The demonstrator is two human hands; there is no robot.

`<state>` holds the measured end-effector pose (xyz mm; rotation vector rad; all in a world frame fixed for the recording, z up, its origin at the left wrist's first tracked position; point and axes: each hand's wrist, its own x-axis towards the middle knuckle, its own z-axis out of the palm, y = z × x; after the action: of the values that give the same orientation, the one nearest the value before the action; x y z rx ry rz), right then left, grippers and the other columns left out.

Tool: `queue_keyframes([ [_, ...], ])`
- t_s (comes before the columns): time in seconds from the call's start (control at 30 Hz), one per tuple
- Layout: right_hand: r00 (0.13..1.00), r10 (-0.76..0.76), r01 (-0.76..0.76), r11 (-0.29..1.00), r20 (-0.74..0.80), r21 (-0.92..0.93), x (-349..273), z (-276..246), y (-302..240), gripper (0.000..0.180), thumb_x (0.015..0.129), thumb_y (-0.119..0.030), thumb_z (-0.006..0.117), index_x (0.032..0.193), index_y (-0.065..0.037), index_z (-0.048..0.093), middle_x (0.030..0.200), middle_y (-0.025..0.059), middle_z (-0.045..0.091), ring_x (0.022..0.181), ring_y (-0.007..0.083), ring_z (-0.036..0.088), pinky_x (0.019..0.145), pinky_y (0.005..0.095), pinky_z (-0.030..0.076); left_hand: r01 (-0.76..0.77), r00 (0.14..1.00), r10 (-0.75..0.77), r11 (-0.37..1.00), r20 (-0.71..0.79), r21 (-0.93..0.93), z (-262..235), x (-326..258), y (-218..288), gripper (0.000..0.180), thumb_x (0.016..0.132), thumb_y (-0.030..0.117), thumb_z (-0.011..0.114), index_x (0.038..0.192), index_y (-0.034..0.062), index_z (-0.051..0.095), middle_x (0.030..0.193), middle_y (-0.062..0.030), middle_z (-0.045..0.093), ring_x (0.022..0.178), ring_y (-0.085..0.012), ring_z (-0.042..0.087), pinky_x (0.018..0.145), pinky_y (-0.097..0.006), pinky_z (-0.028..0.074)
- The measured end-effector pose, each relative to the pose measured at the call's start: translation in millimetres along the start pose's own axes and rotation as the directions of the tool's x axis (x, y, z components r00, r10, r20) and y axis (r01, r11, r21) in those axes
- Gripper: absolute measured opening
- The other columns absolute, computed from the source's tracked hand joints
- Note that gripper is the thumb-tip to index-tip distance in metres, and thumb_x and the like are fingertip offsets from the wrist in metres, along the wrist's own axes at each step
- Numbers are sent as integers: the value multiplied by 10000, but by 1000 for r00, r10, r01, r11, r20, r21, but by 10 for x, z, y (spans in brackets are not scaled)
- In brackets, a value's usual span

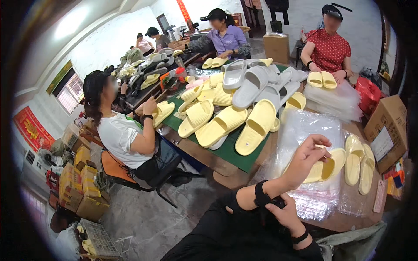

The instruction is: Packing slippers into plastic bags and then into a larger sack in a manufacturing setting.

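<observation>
On my feed, L hand [305,158], lower right of frame, is up w/ fingers loosely curled, nothing in it, just above a pair of yellow slippers [335,163] lying on a stack of clear plastic bags [300,130]. R hand [286,214], btm right, grips the black wrist strap [261,194] around the L wrist.

Containers: far right, I've got another yellow pair [354,154] that looks to be inside clear plastic; can't tell if sealed. Cardboard box [394,124] at R edge, contents hidden. Red plastic bag [368,93] just L of it, contents n/v. Taped cartons [72,189], lower left, can't see in. Wire basket [100,239], btm left, has yellow slippers next to it. Brown box [276,48], upper right of ctr, contents unclear.
</observation>
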<state>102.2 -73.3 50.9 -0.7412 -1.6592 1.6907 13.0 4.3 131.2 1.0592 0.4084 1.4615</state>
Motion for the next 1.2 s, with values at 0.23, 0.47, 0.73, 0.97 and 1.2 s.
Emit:
queue_keyframes([
  [0.23, 996, -87, 79, 973, -28, -215, 32, 54, 77, 435, 830, -179, 672, 1175, 40, 526, 952, 120, 665, 898, 188, 628, 809, 325, 482, -641, 664, 524, 30, 534, 767, -163, -32, -72, 273, 717, 2, 659, 982, 13, 597, 1032, -163, 572, 892, -323, 571, 744, -382, 464],
  [0.47, 893, -154, 300, 904, -422, 304, -117, -410, -504, 230, 944, -154, 444, 927, 41, 566, 688, 122, 612, 576, 187, 600, 589, 274, 489, 308, 924, -381, 797, 37, 519, -620, -702, -479, 400, 793, 105, 646, 1160, -18, 542, 1126, -178, 577, 1057, -243, 549, 918, -359, 430],
  [0.73, 816, -478, 486, 872, -326, -62, 257, -232, -564, 204, 902, -119, 498, 1036, 32, 529, 912, 143, 610, 778, 172, 593, 707, 305, 487, 415, 690, -644, 725, 329, 549, -142, -1183, -1028, 912, 677, 330, 785, 1354, -33, 293, 1334, -207, 420, 1240, -286, 405, 1052, -362, 311],
  [0.97, 638, -743, 528, 228, 205, -818, 320, -312, -565, 449, 696, -33, 675, 1118, 2, 524, 970, 162, 596, 799, 321, 582, 713, 409, 464, 296, 792, -562, 695, 239, 655, -164, -1310, -1011, 784, 725, 325, 760, 1289, -70, 384, 1317, -214, 453, 1224, -277, 434, 1042, -370, 331],
  [1.2, 865, -431, -187, 200, -257, -962, 383, -834, -182, 511, 785, -236, 637, 1240, -41, 508, 1301, 247, 417, 1193, 430, 394, 1012, 478, 324, -13, 950, -278, 418, 141, 908, -283, -1159, -1013, 639, 783, 236, 664, 1299, -13, 383, 1201, -212, 435, 1111, -364, 433, 937, -419, 380],
])
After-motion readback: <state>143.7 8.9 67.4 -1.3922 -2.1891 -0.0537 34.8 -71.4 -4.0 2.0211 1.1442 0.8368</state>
